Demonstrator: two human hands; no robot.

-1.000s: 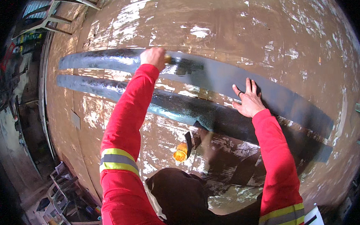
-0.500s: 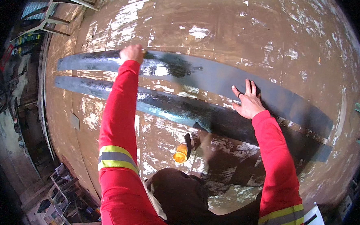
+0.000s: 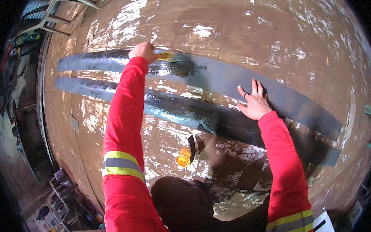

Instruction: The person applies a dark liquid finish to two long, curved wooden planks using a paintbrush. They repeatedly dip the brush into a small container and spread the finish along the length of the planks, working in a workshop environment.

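Observation:
Two long, tapering dark grey strips lie side by side across a worn brown surface. My left hand (image 3: 142, 52) is closed round a brush whose yellowish bristles (image 3: 164, 56) touch the far strip (image 3: 229, 78). Glossy wet coating covers that strip's left part and ends in a ragged edge near its middle. Fingers spread, my right hand (image 3: 256, 101) rests on the lower edge of the same strip, further right. The near strip (image 3: 180, 105) is shiny on its left and middle stretch. The brush handle is hidden in my left hand.
A small yellow cup (image 3: 182, 160) stands near me, beside a dark curved piece (image 3: 191, 145). A grey chip (image 3: 74, 124) lies at the left. Wooden framework (image 3: 48, 18) is at the far left, and cluttered shelving (image 3: 63, 219) is at the lower left. My dark-clothed leg (image 3: 181, 200) is close by.
My left hand has shifted slightly right along the far strip, and the brush's bristles now show clearly. My right hand stays in nearly the same place on the strip.

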